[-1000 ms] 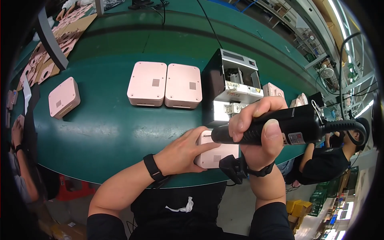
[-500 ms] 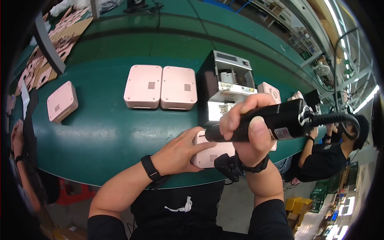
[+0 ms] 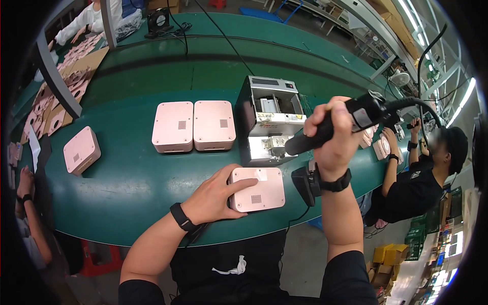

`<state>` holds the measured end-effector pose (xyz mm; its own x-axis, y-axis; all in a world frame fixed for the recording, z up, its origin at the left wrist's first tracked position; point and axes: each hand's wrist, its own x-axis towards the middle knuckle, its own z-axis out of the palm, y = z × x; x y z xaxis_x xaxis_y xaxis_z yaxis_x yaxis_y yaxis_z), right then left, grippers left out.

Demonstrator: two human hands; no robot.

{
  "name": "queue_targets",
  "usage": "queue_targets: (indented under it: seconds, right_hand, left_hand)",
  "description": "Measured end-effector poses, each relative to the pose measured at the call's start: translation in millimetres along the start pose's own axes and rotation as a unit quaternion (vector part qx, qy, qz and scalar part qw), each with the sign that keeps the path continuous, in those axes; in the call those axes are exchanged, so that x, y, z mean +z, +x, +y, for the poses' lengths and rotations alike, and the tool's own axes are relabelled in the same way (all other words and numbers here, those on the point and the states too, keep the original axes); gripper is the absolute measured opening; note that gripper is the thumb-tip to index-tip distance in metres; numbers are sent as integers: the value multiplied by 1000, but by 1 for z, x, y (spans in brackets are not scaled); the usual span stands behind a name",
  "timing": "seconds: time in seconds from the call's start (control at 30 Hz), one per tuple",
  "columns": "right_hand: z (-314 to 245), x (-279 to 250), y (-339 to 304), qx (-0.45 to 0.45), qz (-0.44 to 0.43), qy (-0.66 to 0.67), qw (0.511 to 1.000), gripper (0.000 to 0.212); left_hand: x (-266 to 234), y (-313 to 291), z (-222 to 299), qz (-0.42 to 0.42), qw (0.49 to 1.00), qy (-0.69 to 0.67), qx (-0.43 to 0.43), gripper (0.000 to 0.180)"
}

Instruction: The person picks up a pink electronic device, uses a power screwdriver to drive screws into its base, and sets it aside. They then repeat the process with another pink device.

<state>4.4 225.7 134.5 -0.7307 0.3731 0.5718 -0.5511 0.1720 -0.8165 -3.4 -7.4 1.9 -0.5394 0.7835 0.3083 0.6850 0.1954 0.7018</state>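
One view only, the head camera looking down. Left hand (image 3: 213, 198) lies flat against the left end of a pink box (image 3: 255, 189), fingers (image 3: 238, 186) spread wide along its top edge and side, pressing rather than gripping. The pink box sits on the green worktop (image 3: 127, 178) close to the near edge, directly in front of the person, vent grille facing up.

Right hand (image 3: 333, 137) is raised above the worktop, fingers wrapped tight around a black electric screwdriver (image 3: 335, 127). The screwdriver is tilted, tip pointing down and left toward a metal machine (image 3: 269, 119), clear of the pink box. A black cable (image 3: 406, 101) runs from the tool's upper end up and to the right. Both wrists carry black bands; a black device (image 3: 305, 185) hangs just beside the right wrist.

The metal machine stands just behind the pink box, open at the front. To its left, two more pink boxes (image 3: 194, 126) stand side by side, touching. A further single pink box (image 3: 81, 150) lies well apart near the left end of the worktop. Flat pink parts on cardboard (image 3: 66, 86) lie at far left.

Another person in a black shirt (image 3: 412, 188) works at the right, hands near small pink parts on the worktop.
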Motion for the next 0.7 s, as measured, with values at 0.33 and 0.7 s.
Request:
queue_targets:
  seconds: [0.33, 0.7]
  right_hand:
    - [-39, -34, -56, 90, -19, 115, 989, 30]
    - [-41, -46, -88, 63, -26, 58, 996, 38]
  left_hand:
    - [0, 1, -2, 12, 1000, 0, -1, 78]
    - [1, 3, 3, 1, 999, 3, -33, 75]
